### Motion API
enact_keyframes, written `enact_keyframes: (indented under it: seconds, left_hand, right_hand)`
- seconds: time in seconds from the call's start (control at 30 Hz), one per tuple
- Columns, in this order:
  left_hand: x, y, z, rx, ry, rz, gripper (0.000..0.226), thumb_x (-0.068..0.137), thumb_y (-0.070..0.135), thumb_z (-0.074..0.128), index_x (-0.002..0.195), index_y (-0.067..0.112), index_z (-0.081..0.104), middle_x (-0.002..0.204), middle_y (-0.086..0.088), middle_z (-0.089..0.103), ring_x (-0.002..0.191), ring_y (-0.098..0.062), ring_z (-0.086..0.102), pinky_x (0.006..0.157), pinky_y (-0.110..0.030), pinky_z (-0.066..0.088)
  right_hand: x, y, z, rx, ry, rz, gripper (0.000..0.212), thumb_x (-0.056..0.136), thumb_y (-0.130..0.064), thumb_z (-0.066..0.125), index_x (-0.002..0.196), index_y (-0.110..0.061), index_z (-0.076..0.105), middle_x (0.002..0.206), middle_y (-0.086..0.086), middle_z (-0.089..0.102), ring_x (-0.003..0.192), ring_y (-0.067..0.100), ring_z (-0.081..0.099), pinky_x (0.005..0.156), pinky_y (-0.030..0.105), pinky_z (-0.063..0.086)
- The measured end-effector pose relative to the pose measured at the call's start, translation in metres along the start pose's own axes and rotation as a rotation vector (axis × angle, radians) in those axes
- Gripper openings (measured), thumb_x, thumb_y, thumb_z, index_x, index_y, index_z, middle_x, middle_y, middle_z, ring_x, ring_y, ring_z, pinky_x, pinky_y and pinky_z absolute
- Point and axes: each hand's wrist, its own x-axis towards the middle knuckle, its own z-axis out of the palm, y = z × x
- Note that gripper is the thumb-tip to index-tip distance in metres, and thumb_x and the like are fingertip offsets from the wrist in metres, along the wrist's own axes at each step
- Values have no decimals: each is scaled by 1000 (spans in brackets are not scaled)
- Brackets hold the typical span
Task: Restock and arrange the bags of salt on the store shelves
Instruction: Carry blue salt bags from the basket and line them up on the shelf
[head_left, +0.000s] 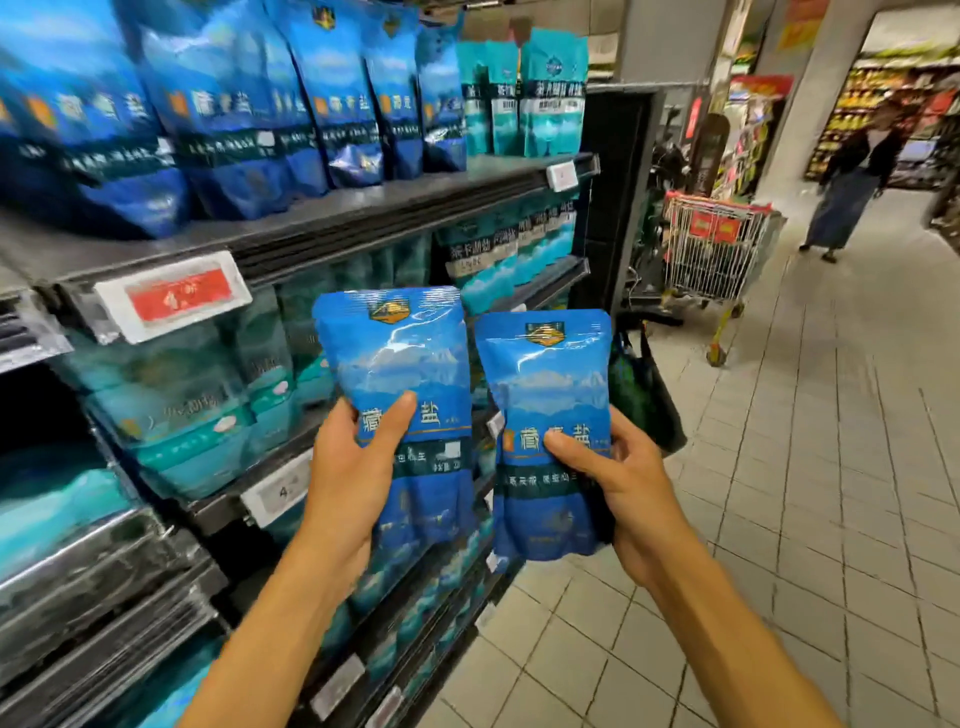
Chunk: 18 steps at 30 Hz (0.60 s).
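- L hand (347, 470) — grips a blue salt bag (400, 410) upright by its lower half; thumb lies across the front label, fingers hidden behind the bag.
- R hand (618, 486) — grips a second blue salt bag (545, 431) the same way, thumb on the front label, fingers wrapped round the bag's right edge.
- The 2 bags stand side by side in front of the shelving, edges nearly touching; the L one sits slightly higher. Both are held clear of the shelves, approx. level w/ the second shelf.
- Top shelf (363, 208): a row of matching blue bags (234, 119) standing upright, w/ teal bags (550, 93) at the far end.
- Red-and-white price tag (174, 296) clipped to the top shelf's front edge; a small white tag (561, 175) farther along.
- Lower shelves hold teal bags (176, 415), some lying flat, some upright; more tags on the rails.
- Floor (779, 519): pale square tiles, aisle running away to the right.
- Wire shopping trolley (719, 249) w/ red trim parked at the end of the shelving; a dark green bag (641, 389) hangs or leans just behind the R-hand bag — cannot tell which.
- A person in a dark top and long skirt (852, 176) stands farther down the aisle, blurred, before stocked shelves.
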Motion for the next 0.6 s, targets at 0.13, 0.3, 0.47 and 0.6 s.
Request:
enact_keyframes:
  seconds: [0.13,0.3,0.47,0.6]
  left_hand:
    - [52,26,17,108,107,144,30,91,39,69,119,28,65,112,19,75,105,-3,71,88,-29,55]
    - [135,70,43,190,268,369,25,96,23,69,119,15,66,103,18,76,95,5,70,76,-10,52]
    - [222,121,57,298,463,499,26,96,23,69,119,12,66,111,7,73,97,-3,68,85,-18,53]
    - [275,144,56,376,635,504,32,92,24,75,117,6,68,112,-7,74,97,-14,69,93,-38,58]
  right_hand:
    - [77,-15,13,56,-78,-59,36,66,-28,85,101,-23,78,109,7,78,99,26,75,74,30,61]
    - [189,-45,38,141,-261,-138,33,72,-21,80,105,-18,75,110,7,78,97,19,75,77,30,60]
    - [308,-88,88,176,-488,-189,39,69,-18,79,106,-11,71,101,5,79,89,18,74,88,41,61]
    - [382,-113,130,214,-653,-180,24,78,-10,78,101,-12,70,97,4,79,88,19,73,96,48,57]
